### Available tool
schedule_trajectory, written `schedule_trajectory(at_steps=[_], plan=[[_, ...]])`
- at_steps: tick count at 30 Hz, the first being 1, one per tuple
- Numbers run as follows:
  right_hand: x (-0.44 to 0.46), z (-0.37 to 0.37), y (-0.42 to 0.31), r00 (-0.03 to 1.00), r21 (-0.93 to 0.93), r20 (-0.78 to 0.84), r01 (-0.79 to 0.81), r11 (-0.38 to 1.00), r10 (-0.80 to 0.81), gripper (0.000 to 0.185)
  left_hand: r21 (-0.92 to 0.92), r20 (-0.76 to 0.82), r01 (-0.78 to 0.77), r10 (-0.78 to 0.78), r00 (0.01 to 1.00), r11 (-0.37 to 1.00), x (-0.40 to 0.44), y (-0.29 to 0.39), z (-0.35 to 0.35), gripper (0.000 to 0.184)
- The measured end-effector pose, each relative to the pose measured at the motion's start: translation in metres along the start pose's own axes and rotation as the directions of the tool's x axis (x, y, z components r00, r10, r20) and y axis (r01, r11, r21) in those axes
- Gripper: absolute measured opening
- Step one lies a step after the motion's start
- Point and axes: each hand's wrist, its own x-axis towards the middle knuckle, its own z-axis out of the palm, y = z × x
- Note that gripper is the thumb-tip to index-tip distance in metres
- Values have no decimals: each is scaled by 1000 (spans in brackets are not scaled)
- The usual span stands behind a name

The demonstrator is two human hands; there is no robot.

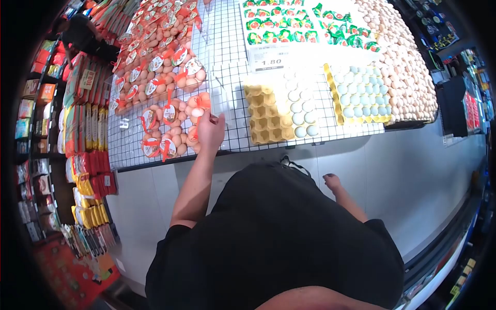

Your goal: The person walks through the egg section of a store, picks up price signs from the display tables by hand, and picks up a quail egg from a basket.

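My left hand (211,132) reaches over the front edge of the display with its fingers curled at a red net bag of eggs (198,111). Red netting shows at the fingertips. Beside it, on the left, lie more red net bags of brown eggs (166,124) with round labels. My right hand (332,181) hangs low beside my body, away from the display. Its fingers are curled in, and I cannot make out what, if anything, is inside them. A partly filled yellow egg tray (269,122) is to the right of my left hand.
The wire-grid display table (227,103) carries a tray of pale blue eggs (361,93), green-and-red packs (281,23) and a heap of loose brown eggs (408,77). A price sign (269,59) stands mid-table. Stocked shelves (88,129) and a person (80,33) are at left.
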Motion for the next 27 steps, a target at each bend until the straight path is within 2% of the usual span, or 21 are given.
schedule_trajectory(at_steps=[1, 3, 7, 11, 13, 14, 15, 16, 17, 18, 19, 21, 23, 24, 25, 26, 27], plan=[[1, -9, -10, 1000, 59, 11, -29, 998, 29, 38, 22, -45, -5, 6, 999, 1000, 1, 2, 3, 29], [11, -18, -17, 998, 20, 62, -30, 999, 28, 37, 64, -138, -15, 24, 990, 998, 3, 8, 6, 18], [35, -26, -13, 990, -114, 137, 26, 993, -10, 36, -19, -304, -14, 8, 953, 1000, 8, 23, 3, 21], [66, -30, 1, 970, -213, 243, 76, 974, -22, 38, -421, -300, 11, -151, 942, 907, 13, 35, -11, 19], [80, -31, 6, 941, -281, 339, 97, 955, 4, 41, -382, -355, -15, -132, 926, 924, 6, 61, -25, 15], [69, -44, -10, 828, -390, 556, 336, 857, -72, 49, -341, -376, -23, -113, 920, 940, 3, 64, -32, 15], [54, -54, -32, 805, -436, 593, 292, 851, 28, 49, -299, -396, -33, -92, 913, 954, 1, 70, -40, 15], [24, -64, -72, 774, -484, 620, 250, 838, 128, 49, -431, -392, -61, -126, 911, 900, -5, 90, -46, 15], [0, -74, -105, 737, -535, 636, 208, 819, 229, 49, -426, -404, -70, -120, 907, 902, -8, 92, -53, 14], [-11, -83, -124, 717, -551, 658, 252, 796, 229, 47, -421, -411, -78, -113, 904, 904, -11, 91, -58, 13], [-25, -92, -149, 744, -597, 649, 368, 713, 159, 47, -419, -416, -87, -106, 903, 904, -14, 91, -62, 12], [-62, -109, -213, 771, -672, 636, 548, 499, 10, 46, -534, -359, -64, -158, 920, 843, -23, 100, -61, 12], [-126, -126, -295, 731, -584, 610, 676, 449, -307, 45, -610, -268, -19, -184, 946, 792, -30, 104, -51, 11], [-149, -123, -320, 669, -412, 537, 739, 533, -513, 44, -628, -208, 16, -188, 960, 778, -35, 102, -44, 11], [-170, -118, -342, 598, -220, 411, 798, 561, -688, 43, -643, -148, 52, -191, 970, 764, -40, 103, -37, 11], [-196, -113, -371, 589, -121, 377, 796, 593, -714, 46, -734, -90, 102, -246, 965, 671, -45, 110, -29, 10], [-215, -102, -394, 583, -19, 339, 789, 614, -739, 49, -712, -47, 120, -218, 975, 691, -46, 105, -23, 7]])
